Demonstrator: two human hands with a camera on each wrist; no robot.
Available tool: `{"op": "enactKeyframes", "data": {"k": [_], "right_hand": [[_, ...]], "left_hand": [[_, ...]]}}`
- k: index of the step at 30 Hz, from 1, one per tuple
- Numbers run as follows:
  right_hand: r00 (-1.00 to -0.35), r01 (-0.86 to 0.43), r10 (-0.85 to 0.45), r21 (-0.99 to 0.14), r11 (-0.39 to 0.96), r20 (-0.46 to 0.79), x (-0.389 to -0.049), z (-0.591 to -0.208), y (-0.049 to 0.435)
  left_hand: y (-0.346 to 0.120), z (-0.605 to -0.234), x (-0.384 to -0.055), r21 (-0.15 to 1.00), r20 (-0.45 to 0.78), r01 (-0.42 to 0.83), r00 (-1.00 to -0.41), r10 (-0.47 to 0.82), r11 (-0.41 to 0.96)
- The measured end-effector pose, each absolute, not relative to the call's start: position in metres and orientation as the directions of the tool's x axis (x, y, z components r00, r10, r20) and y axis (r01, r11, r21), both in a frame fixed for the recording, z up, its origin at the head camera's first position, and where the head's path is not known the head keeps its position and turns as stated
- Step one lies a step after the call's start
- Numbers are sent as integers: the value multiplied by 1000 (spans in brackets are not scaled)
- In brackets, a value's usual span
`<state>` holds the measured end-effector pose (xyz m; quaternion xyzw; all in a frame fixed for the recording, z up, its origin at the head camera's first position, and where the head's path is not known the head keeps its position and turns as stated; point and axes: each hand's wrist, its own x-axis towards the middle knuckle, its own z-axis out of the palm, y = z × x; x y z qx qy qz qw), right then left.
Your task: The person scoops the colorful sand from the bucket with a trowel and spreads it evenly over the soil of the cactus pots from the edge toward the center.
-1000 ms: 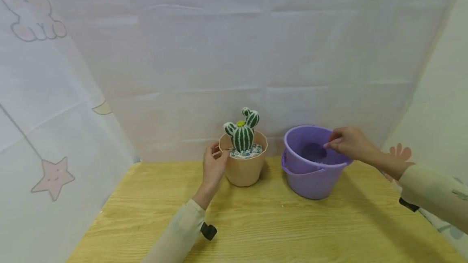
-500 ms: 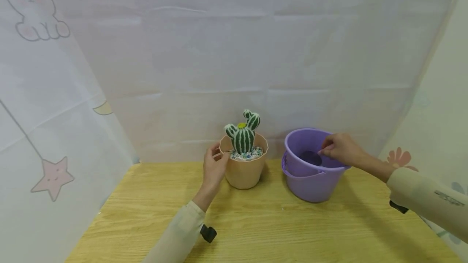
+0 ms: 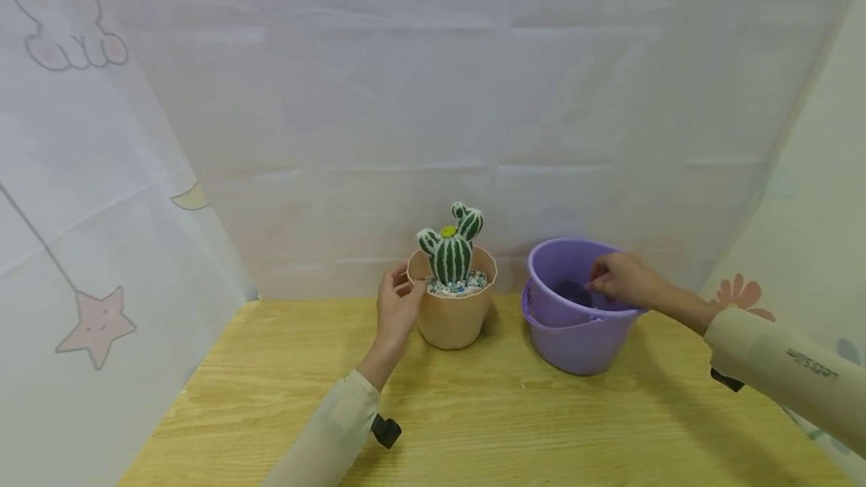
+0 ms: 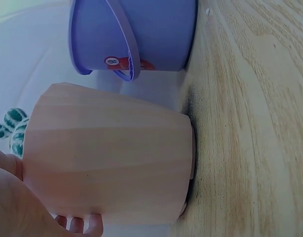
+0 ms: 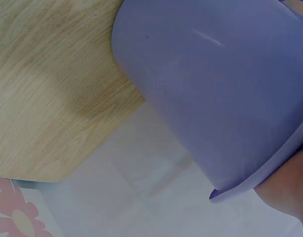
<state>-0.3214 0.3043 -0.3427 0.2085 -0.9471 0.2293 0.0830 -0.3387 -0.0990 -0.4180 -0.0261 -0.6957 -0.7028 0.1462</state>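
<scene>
A potted cactus, green with white stripes and a yellow top, stands among small coloured pebbles in a peach flower pot. My left hand grips the pot's left side, its thumb at the rim and fingers against the wall, as the left wrist view shows. To the right stands a purple bucket with its handle lowered at the front. My right hand reaches over its right rim, fingertips together inside. A dark round patch shows at the bottom. I cannot tell whether those fingertips hold anything.
Both vessels rest on a yellow wood-grain table, near its back edge. A pale wall sheet hangs right behind them, with printed sheets at both sides. A black wrist strap piece juts from the left sleeve.
My right hand has moved left and lower into the bucket, its fingers less visible. My left hand has stayed on the flower pot. The view has shifted slightly.
</scene>
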Motion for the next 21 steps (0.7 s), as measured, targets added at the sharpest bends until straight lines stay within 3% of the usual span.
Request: {"op": "enactKeyframes", "data": {"k": [12,21], "right_hand": [[-894,-429,-445,-377,821,51,-309,-330,305],[-892,-428,-451,-355,831,20,-296,-322,298]], "left_hand": [[-98,-424,-344,972,234,235,-959,-162,13],[-101,-426,-346,979,205,206,-963,-173,13]]}}
